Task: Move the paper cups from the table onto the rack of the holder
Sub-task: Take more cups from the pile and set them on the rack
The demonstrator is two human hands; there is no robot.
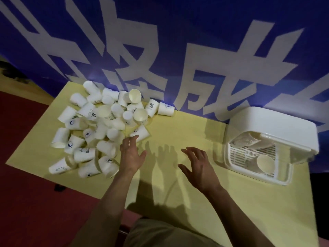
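Observation:
A loose pile of several white paper cups [99,125] covers the left half of the yellow table [187,132], most lying on their sides. My left hand [130,154] hovers at the pile's right edge with fingers spread, its fingertips close to one tipped cup [140,134], holding nothing. My right hand [197,164] floats over bare tabletop in the middle, fingers spread and empty. At the right stands the white holder [277,125] with its slotted rack [238,155]. One cup [265,163] lies on the rack, and a few stacked cups [247,141] sit further in under the cover.
A blue banner with large white characters [160,50] hangs right behind the table. Red floor [26,193] lies to the left and below the table's front edge. Between the pile and the holder the tabletop shows only my hands' shadows.

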